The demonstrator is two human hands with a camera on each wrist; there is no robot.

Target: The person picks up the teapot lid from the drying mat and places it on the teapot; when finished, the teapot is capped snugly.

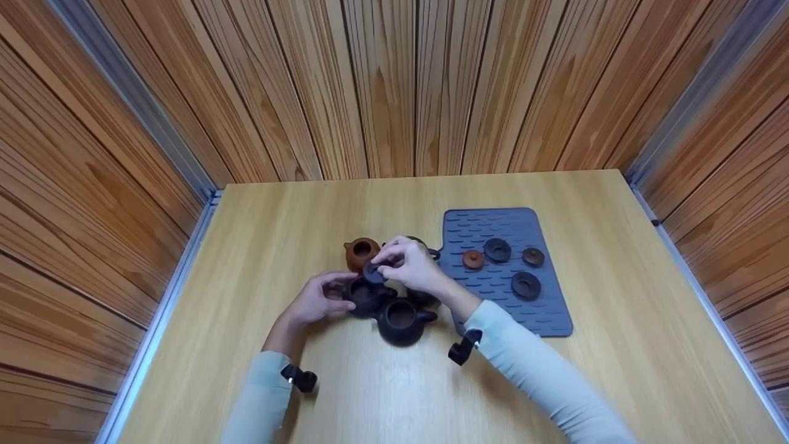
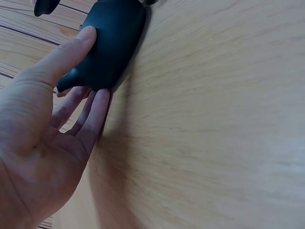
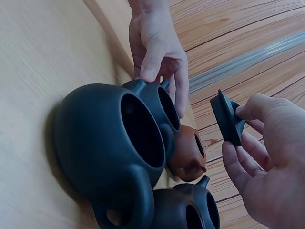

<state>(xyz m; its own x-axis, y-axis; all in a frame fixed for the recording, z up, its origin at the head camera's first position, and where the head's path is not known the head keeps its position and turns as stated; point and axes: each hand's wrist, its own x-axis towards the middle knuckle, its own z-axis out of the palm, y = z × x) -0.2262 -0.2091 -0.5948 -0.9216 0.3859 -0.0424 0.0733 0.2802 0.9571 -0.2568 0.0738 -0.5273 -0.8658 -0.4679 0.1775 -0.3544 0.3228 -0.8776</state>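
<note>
My right hand (image 1: pixel 416 265) pinches a dark teapot lid (image 3: pixel 225 117) by its knob. The lid is in the air, tilted, above a lidless dark teapot (image 1: pixel 363 308). On that pot's left side, my left hand (image 1: pixel 315 300) steadies it, thumb against the body and fingers around the spout side in the left wrist view. A larger dark teapot (image 1: pixel 402 336), its mouth uncovered, stands just in front. Behind is a small reddish-brown teapot (image 1: pixel 354 258), also lidless. More dark pots (image 3: pixel 167 210) show in the right wrist view; in the head view my right hand and forearm partly hide them.
To the right lies a grey ridged mat (image 1: pixel 493 222). On it rest a reddish lid (image 1: pixel 473 259), a small brown lid (image 1: pixel 533 256) and two larger dark lids (image 1: pixel 526 286). Wooden panel walls (image 1: pixel 394 92) border the table (image 1: pixel 277 216) at the back and sides.
</note>
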